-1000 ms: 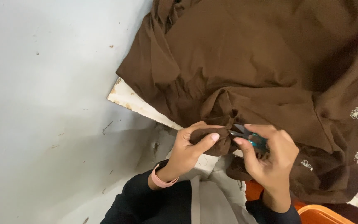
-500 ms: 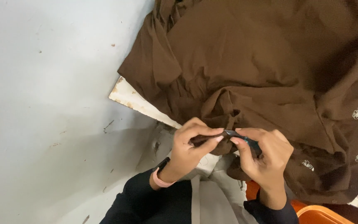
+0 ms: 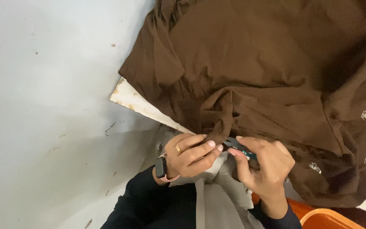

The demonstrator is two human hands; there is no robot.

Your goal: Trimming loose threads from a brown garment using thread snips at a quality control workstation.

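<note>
Cloth (image 3: 276, 72): brown, soft, limp; heaped on table (image 3: 132, 101), 12 to 3 o'clock.
Left hand (image 3: 189, 154): pinches a fold.
Right hand (image 3: 263, 165): closed on teal snips (image 3: 240, 148).
Grip: best near folded edge.

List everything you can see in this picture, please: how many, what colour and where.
cloth: one, dark brown with small white flower embroidery, spread over the upper right
board: one, white with a chipped edge, under the cloth
floor: grey, scuffed, left side
tub: one, orange, bottom right corner
snips: one, teal handle, at the cloth's fold
watch: one, dark with a pink band, left wrist
ring: one, gold, left finger
left hand: pinching the cloth fold
right hand: holding the snips
</note>
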